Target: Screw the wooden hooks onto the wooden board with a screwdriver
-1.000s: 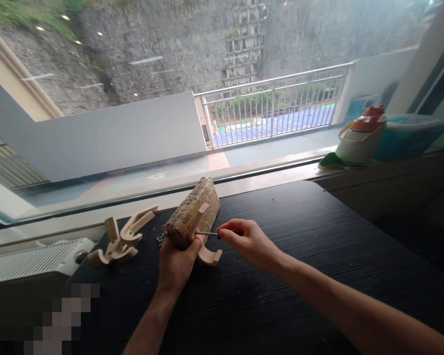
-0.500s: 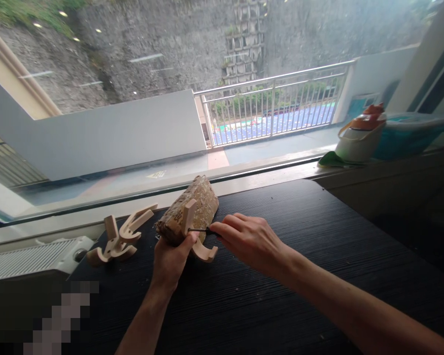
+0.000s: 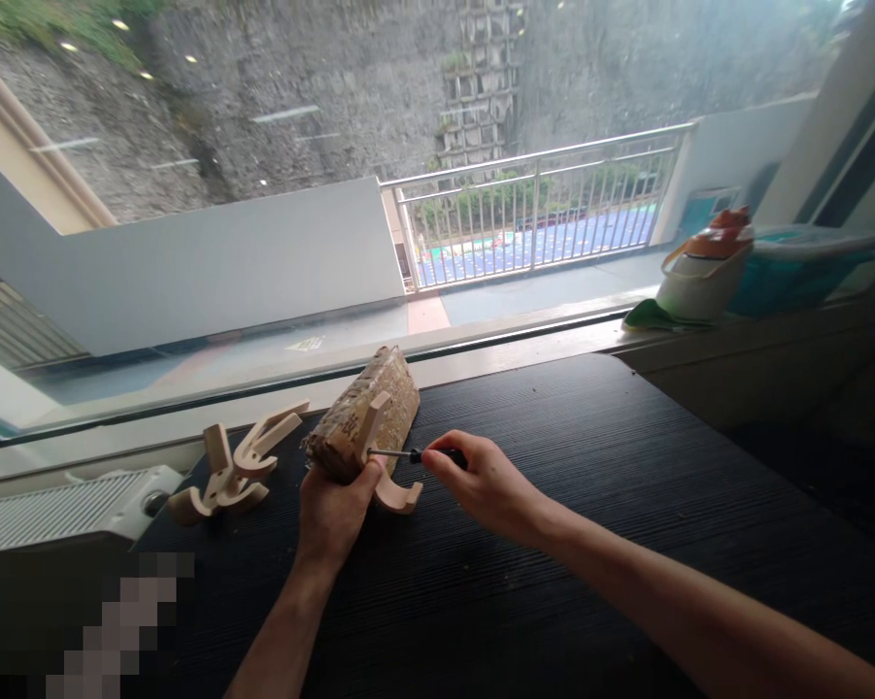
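Observation:
A brown wrapped block (image 3: 379, 398) lies on the black ribbed table (image 3: 554, 505). A pale wooden hook (image 3: 383, 466) rests against its near side. My left hand (image 3: 331, 515) is closed around the block's near end, thumb pressing the hook. My right hand (image 3: 481, 481) pinches the dark handle of a small screwdriver (image 3: 400, 453), whose thin metal shaft points left into the hook.
Several more wooden hooks (image 3: 237, 466) lie in a pile at the table's left end. A white radiator (image 3: 65, 505) sits lower left. On the sill at right stand a white jug with an orange lid (image 3: 703, 272) and a teal tub (image 3: 801, 267). A large window runs behind.
My right hand shifted along the screwdriver and its fingers turned, now pinching the handle's end. The block and hook moved slightly left. The left hand keeps its grip.

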Tool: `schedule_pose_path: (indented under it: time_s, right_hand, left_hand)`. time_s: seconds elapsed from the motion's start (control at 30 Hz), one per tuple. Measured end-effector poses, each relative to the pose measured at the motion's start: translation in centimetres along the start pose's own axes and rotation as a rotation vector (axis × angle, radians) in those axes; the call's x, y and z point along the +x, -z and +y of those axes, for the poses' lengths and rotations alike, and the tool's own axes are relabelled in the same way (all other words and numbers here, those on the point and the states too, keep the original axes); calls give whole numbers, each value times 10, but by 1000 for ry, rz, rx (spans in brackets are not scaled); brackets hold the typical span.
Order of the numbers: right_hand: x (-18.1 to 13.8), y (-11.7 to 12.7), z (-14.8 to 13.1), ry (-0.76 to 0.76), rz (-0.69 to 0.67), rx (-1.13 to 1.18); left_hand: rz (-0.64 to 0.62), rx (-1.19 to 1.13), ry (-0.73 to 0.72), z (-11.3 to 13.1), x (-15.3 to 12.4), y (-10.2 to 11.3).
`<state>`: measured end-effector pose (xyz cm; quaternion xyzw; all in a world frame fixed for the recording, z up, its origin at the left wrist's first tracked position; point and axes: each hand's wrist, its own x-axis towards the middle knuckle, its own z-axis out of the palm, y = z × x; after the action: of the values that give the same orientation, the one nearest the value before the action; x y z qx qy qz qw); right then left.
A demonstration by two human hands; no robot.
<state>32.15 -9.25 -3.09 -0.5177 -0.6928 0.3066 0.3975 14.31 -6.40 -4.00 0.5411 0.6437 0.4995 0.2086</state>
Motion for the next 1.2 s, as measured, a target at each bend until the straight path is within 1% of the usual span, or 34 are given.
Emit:
schedule_pose_path:
  time_s: [0.07,0.17,0.23,0.3,0.33,0.4,0.47,0.53,0.57,0.63,0.67,0.73,0.8,0.87,0.93,1.0,1.03,1.1,1.17,1.2]
  right_hand:
    - [-1,6,-2,127,46,-202]
    - [-2,14,-4,424,108,-532]
    - [-2,17,-3,591,126,-669]
    - [-2,16,-2,668,147,-714]
    - [-2,15,-2,671,151,-704]
    - [-2,10,-1,604,153,-604]
    - [-1,4,1,432,155,-366]
    - [1,-2,3,186,117,-52]
    - [2,-4,5,68,76,80]
    - [4,-6,6,-97,-6,220]
    - [4,-7,5,-129,-42,229]
    - [2,-6,2,-99,-58,142]
    - [-1,-3,-4,26,-16,-58]
    - [-5,2,-8,231,41,-319]
    - [-7,7,-8,470,56,-551]
    - [-7,10,-6,652,54,-687]
    - [-7,11,-4,701,56,-709]
    - [-6,10,-1,717,68,-660]
    - [-5,4,1,635,97,-476]
    - [-5,1,1,554,116,-339]
  left_hand:
    - [-6,-6,-2,0,0,-1]
    - [-29,-41,0,-1,-1,-3]
    - [-38,-76,0,-3,-1,-4]
    - [-34,-101,7,-5,-2,-5]
    - [-31,-105,12,-5,-3,-5]
    - [-26,-87,18,-5,-4,-5]
    - [-23,-39,16,-3,-5,-5]
    - [-16,14,14,0,-6,-5]
    - [-10,33,12,2,-6,-4]
    - [5,51,6,3,-5,-3]
    - [7,49,4,3,-4,-3]
    - [-2,22,8,0,-2,-2]
    - [-14,-22,18,-4,0,-2]
    - [-15,-71,27,-7,1,-3]
    - [-30,-126,44,-9,-1,-4]
    - [-65,-187,64,-9,-3,-6]
    - [-83,-210,70,-9,-4,-6]
    - [-102,-227,73,-7,-5,-8]
    - [-92,-218,73,-5,-7,-8]
    - [-84,-209,77,-4,-7,-8]
